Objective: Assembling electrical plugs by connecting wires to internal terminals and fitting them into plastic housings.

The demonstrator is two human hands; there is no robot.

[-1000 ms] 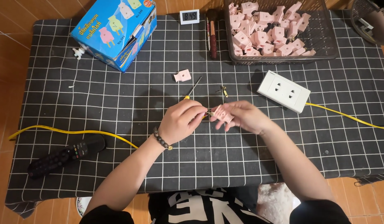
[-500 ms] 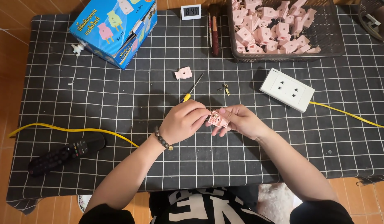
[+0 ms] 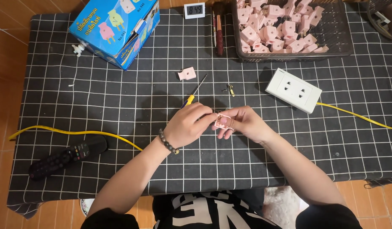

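Our black checked table cloth (image 3: 119,169) carries a blue carton (image 3: 115,25) and a wire basket (image 3: 340,48) of pink plugs, kept within reach. Our left hand (image 3: 185,127) and right hand (image 3: 247,124) both pinch 1 pink plug part (image 3: 223,122) mid-table, steadying it. A screwdriver (image 3: 195,94) lies just beyond.

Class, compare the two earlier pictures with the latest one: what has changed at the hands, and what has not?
Little changed. The left hand and right hand stayed together over the black checked cloth, both still pinching the small pink plastic plug piece. The yellow-handled screwdriver, loose pink cover and white socket block lie as before.
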